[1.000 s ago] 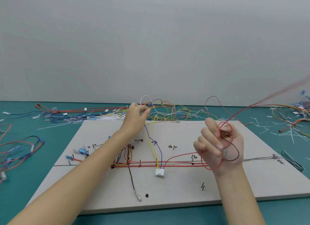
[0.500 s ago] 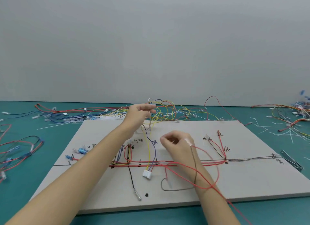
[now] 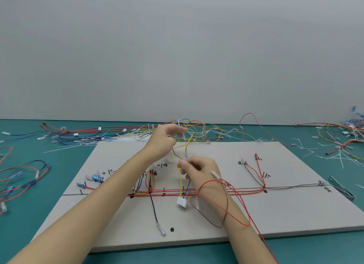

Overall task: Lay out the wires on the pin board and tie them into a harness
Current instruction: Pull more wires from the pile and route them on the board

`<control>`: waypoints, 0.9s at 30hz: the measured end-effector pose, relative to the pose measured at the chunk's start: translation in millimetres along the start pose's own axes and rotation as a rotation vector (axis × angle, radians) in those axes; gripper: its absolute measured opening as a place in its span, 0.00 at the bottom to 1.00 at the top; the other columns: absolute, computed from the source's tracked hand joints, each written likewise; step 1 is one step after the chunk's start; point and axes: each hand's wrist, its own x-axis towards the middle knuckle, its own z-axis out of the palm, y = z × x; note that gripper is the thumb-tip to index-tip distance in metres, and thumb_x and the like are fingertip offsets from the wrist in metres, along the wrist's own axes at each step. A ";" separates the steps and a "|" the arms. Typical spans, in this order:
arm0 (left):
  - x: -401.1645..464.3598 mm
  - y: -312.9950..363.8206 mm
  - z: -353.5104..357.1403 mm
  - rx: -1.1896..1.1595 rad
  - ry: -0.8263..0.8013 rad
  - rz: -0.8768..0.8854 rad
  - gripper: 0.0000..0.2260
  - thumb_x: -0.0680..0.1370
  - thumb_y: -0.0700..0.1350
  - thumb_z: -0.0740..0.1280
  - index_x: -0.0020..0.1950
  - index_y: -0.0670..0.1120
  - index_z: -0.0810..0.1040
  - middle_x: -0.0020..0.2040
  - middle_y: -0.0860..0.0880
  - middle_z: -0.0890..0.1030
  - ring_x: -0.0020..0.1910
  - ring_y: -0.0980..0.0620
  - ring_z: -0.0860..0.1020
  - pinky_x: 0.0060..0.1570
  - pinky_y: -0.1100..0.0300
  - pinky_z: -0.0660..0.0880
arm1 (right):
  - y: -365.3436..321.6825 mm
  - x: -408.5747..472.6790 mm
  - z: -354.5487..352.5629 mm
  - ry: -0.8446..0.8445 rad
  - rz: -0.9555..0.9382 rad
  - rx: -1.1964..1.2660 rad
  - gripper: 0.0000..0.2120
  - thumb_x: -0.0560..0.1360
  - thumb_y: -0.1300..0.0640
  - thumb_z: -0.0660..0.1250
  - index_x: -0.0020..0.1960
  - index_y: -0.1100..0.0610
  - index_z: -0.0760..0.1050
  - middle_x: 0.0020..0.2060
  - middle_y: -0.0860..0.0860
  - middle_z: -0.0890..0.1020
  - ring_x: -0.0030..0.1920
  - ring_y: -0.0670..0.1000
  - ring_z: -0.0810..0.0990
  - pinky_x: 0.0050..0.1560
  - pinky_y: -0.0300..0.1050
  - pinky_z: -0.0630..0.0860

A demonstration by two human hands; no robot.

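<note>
Over pin board [image 3: 216, 220], wires [image 3: 180, 177] between hands [image 3: 199, 170].

Teal tabletop [image 3: 29, 220], plain grey wall [image 3: 177, 53], small metal bracket [image 3: 342, 188] at right

One head-worn wide-angle camera is looking forward and down from close above the flat grey pin board [image 3: 295, 214]; the grey back wall [image 3: 177, 57] is filling the upper half.

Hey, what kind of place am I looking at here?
Likely a wire-harness assembly bench: a marked pin board with routed red wires, loose wire bundles on the teal table, and cut cable-tie scraps.
</note>
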 end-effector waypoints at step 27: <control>5.1 -12.2 22.0 0.182 0.064 0.255 0.06 0.74 0.41 0.73 0.41 0.41 0.78 0.36 0.50 0.81 0.37 0.50 0.79 0.40 0.56 0.75 | -22.9 -8.5 -24.8 -0.007 0.092 0.485 0.09 0.76 0.61 0.67 0.40 0.58 0.84 0.18 0.48 0.59 0.18 0.46 0.53 0.24 0.31 0.53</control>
